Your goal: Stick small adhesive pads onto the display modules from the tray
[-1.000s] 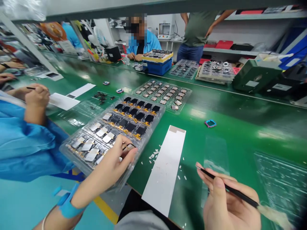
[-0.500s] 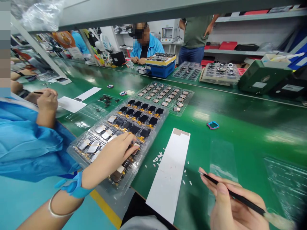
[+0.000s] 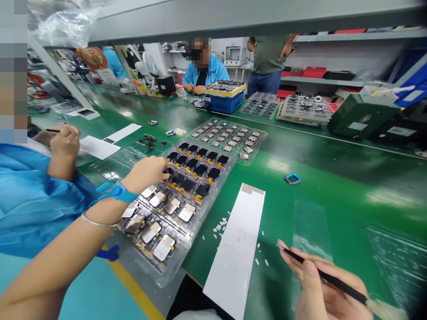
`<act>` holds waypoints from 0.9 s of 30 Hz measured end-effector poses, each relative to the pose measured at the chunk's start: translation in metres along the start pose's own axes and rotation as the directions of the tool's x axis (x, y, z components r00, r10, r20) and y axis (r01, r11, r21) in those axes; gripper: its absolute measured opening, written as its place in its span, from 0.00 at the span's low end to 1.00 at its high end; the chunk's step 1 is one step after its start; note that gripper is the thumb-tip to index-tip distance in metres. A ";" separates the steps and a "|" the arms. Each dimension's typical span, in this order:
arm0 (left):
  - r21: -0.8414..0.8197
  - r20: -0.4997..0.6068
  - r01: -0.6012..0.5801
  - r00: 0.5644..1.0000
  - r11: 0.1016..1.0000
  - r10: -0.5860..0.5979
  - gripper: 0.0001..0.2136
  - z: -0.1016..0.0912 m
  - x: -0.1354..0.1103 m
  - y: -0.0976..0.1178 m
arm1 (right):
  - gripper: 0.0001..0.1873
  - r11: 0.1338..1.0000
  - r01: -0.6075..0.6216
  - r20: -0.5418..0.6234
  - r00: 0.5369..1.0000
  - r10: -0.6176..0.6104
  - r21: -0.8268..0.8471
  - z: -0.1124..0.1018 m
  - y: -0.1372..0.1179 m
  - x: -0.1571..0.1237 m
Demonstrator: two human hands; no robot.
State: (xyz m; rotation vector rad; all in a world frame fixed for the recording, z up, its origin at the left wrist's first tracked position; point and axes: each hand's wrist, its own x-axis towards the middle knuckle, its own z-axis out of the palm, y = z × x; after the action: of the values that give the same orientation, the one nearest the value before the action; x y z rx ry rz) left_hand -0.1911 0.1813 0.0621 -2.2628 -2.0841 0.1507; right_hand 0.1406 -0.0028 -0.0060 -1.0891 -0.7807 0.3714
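My left hand (image 3: 148,172) reaches over a clear plastic tray (image 3: 218,189) of small square screen modules, some black side up, some silver side up. Its fingers are pinched on a black module (image 3: 168,170) in the tray's middle rows. A blue strap and a thin bangle circle that wrist. My right hand (image 3: 325,286) rests low at the right, closed round black tweezers (image 3: 320,273) whose tip points left above the green bench. A long white strip (image 3: 238,244) lies between the hands with tiny white bits scattered beside it.
A second tray of modules (image 3: 230,135) lies further back. A small pink-and-blue frame (image 3: 292,178) sits on the green bench (image 3: 333,178). A co-worker in a blue coat (image 3: 30,195) works at my left. Other people, a blue box (image 3: 224,100) and more trays are across the bench.
My left hand has moved from the tray's near rows up and away to the black modules in the middle. The right hand with the tweezers has hardly shifted.
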 end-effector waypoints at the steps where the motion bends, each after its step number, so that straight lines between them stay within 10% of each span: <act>1: 0.010 -0.003 0.006 1.000 1.000 -0.006 0.14 -0.003 0.000 0.002 | 0.09 1.000 -0.001 -0.007 1.000 0.001 0.006 0.001 -0.001 0.000; 8: -0.239 -0.091 -0.126 0.990 0.963 0.107 0.28 -0.031 -0.040 0.030 | 0.07 0.999 -0.018 -0.018 1.000 0.018 0.029 0.005 -0.004 0.002; 12: -0.603 -0.295 -0.420 0.907 0.678 0.300 0.13 -0.026 -0.104 0.088 | 0.02 1.000 -0.026 0.130 0.991 0.025 0.002 0.002 -0.011 0.007; 19: -0.955 -0.135 -0.213 0.933 0.208 0.335 0.05 0.006 -0.155 0.183 | 0.07 0.877 0.397 0.603 0.780 -0.168 -0.270 -0.007 -0.034 0.019; 27: -0.995 -0.091 -0.060 0.904 -0.085 0.418 0.06 0.040 -0.134 0.207 | 0.10 0.601 0.711 0.704 0.634 -0.322 -0.366 -0.010 -0.016 0.019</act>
State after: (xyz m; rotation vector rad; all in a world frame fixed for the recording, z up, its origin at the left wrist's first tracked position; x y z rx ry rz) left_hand -0.0016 0.0294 0.0031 -3.4497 -1.9649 -1.9488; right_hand 0.1590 -0.0046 0.0132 -1.2769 -1.8527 -0.1448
